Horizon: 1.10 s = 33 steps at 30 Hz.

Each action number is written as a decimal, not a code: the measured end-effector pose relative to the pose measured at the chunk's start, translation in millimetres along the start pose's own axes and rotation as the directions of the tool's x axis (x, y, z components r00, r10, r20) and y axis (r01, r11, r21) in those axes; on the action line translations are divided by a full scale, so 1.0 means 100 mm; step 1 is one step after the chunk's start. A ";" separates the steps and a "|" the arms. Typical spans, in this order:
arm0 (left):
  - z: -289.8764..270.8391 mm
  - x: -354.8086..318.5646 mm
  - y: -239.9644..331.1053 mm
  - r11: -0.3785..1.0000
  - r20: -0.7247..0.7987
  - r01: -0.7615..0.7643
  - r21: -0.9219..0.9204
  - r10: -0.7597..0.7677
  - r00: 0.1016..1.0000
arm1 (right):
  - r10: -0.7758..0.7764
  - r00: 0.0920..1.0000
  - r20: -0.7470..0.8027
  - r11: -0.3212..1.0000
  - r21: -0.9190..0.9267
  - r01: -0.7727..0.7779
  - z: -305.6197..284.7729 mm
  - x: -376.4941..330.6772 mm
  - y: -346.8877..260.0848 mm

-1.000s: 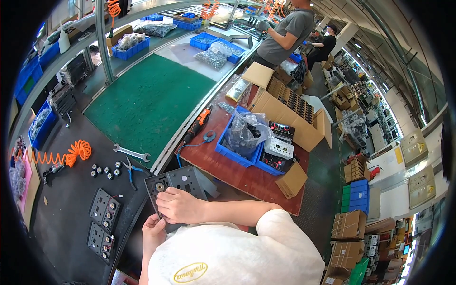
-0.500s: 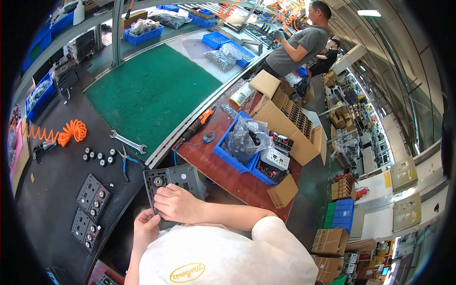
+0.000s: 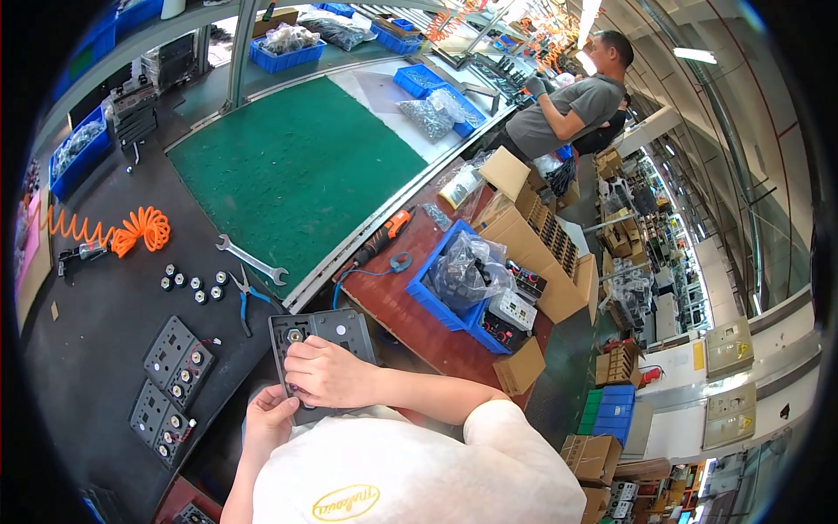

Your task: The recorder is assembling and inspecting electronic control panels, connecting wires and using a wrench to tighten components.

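Nearest: a dark panel (image 3: 356, 339) is held before a white-shirted torso (image 3: 419, 472), at the bench's near edge. Its near left corner is pinched by the left hand (image 3: 269, 415), thumb and forefinger closed. The panel's face is partly covered by the right hand (image 3: 327, 374), fingers curled; whether anything is gripped beneath cannot be told. A hex nut (image 3: 294, 335) is seen on the panel, just beyond the right knuckles.

To the left, on the dark bench (image 3: 83, 349), two similar panels (image 3: 177, 354) are laid edge to edge, fitted with round metal parts. Beyond these, loose nuts (image 3: 180, 279) are grouped near blue-handled pliers (image 3: 248, 301); a wrench (image 3: 251, 260) is laid beside the green mat (image 3: 301, 162). An orange coiled hose (image 3: 144, 231) is seen farther left.

To the right, an orange-and-black driver (image 3: 384, 236) and a blue bin (image 3: 435, 293) are placed on a red-brown table (image 3: 384, 306), with an open carton (image 3: 559, 284) behind.

Far: the bench line is attended by a grey-shirted co-worker (image 3: 567, 113).
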<state>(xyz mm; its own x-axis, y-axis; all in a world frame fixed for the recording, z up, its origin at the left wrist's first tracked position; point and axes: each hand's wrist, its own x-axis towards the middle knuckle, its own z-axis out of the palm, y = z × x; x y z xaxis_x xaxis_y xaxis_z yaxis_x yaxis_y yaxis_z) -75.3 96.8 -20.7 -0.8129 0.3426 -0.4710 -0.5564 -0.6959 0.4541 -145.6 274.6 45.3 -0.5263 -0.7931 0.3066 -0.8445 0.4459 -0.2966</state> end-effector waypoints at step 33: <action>-0.54 0.04 1.12 0.991 -0.222 -0.005 0.137 0.036 0.974 | 0.352 0.911 0.215 0.935 -0.030 -0.355 0.40 1.21 -0.19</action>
<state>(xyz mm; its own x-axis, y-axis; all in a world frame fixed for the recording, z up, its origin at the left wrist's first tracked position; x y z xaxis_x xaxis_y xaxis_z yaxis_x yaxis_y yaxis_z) -131.4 -13.4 -12.7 -0.7738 0.1688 -0.6105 -0.5706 -0.6044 0.5560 -188.8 153.8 51.9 -0.7559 -0.6544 -0.0197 -0.6056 0.7103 -0.3589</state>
